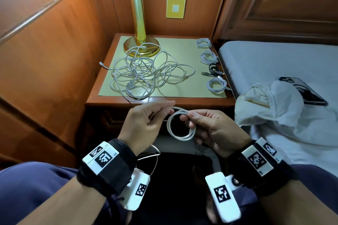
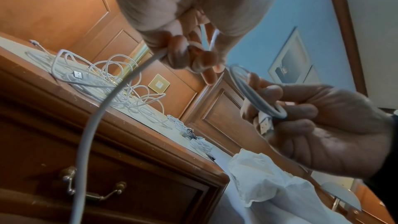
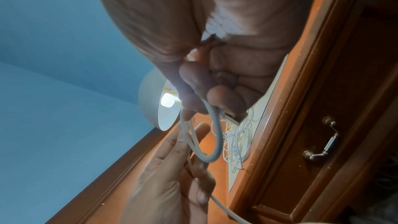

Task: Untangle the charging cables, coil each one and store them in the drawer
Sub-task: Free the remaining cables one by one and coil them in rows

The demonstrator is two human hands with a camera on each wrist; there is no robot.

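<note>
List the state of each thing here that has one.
Drawer: closed.
Lamp: lit.
Cable pile: tangled, on the nightstand.
Four bundles: coiled, along the nightstand's right edge.
White cable: partly coiled, tail hanging.
Left hand: pinching the cable.
Right hand: gripping the loops.

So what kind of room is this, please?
Most likely a bedroom, perhaps in a hotel: a bed with a wooden headboard, and beside it a nightstand with a lamp.
</note>
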